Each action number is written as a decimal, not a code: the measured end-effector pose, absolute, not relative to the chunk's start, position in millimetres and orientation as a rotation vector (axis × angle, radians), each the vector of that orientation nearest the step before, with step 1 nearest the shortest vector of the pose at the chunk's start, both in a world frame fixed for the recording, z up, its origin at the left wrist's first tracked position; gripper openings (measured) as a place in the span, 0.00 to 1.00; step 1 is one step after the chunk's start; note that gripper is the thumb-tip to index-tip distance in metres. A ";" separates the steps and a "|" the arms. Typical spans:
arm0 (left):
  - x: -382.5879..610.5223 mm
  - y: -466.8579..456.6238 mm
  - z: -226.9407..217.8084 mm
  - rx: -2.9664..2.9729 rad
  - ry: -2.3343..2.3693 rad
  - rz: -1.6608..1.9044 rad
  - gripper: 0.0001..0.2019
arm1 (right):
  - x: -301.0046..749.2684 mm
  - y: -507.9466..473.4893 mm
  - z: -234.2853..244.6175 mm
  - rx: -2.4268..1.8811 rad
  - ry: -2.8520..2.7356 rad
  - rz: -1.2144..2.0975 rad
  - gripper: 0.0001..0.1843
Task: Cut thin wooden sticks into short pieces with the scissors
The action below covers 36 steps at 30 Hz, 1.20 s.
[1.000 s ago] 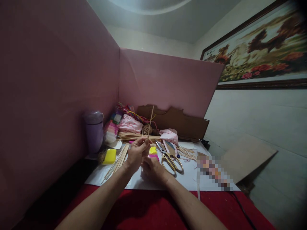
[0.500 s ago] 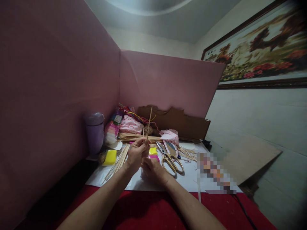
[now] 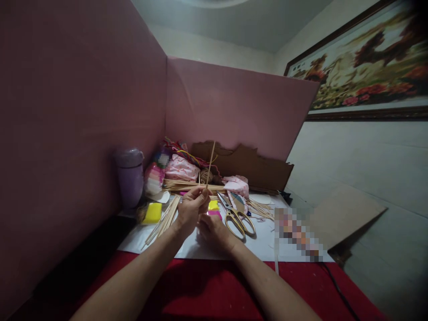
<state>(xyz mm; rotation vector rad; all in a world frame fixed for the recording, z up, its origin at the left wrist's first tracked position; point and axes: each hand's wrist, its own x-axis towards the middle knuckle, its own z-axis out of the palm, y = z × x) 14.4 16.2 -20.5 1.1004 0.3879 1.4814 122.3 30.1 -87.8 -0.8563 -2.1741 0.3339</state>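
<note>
My left hand [image 3: 190, 209] is closed in a pinch on a thin bamboo stick [image 3: 210, 161] that stands nearly upright, with a shorter stick beside it. My right hand [image 3: 214, 231] rests low on the white sheet [image 3: 264, 247] just below the left hand, fingers curled; what it holds is hidden. A bundle of bamboo sticks [image 3: 165, 219] lies left of my left hand. More sticks [image 3: 182, 184] lie across the back. Gold-handled scissors [image 3: 236, 218] lie right of my hands.
A purple lidded cup [image 3: 129, 176] stands at the left by the pink partition [image 3: 83, 111]. A yellow block [image 3: 152, 212], pink cloth [image 3: 236, 185], coloured bags and brown cardboard [image 3: 250, 165] crowd the back. A red cloth [image 3: 207, 290] covers the near table.
The view has tilted slightly, so everything sits a little higher in frame. My hands keep the same pose on the stick.
</note>
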 end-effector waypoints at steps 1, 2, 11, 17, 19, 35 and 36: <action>14.5 15.9 -20.0 1.099 0.391 1.482 0.12 | 122.4 30.3 -87.9 -0.855 -2.179 0.327 0.09; 14.7 15.7 -19.5 1.097 0.395 1.483 0.13 | 122.4 30.6 -88.0 -0.849 -2.182 0.322 0.09; 13.5 16.2 -19.9 1.101 0.404 1.488 0.12 | 121.4 33.9 -89.4 -0.801 -2.166 0.358 0.10; 13.7 16.0 -19.9 1.107 0.392 1.473 0.12 | 122.7 31.6 -88.0 -0.849 -2.196 0.352 0.09; 14.0 16.2 -19.8 1.106 0.392 1.475 0.12 | 122.8 31.8 -88.2 -0.855 -2.195 0.345 0.09; 12.4 17.4 -22.3 1.130 0.377 1.466 0.10 | 121.6 31.2 -87.4 -0.800 -2.173 0.343 0.10; 12.8 17.0 -21.8 1.129 0.378 1.462 0.10 | 121.9 31.3 -88.0 -0.801 -2.173 0.345 0.09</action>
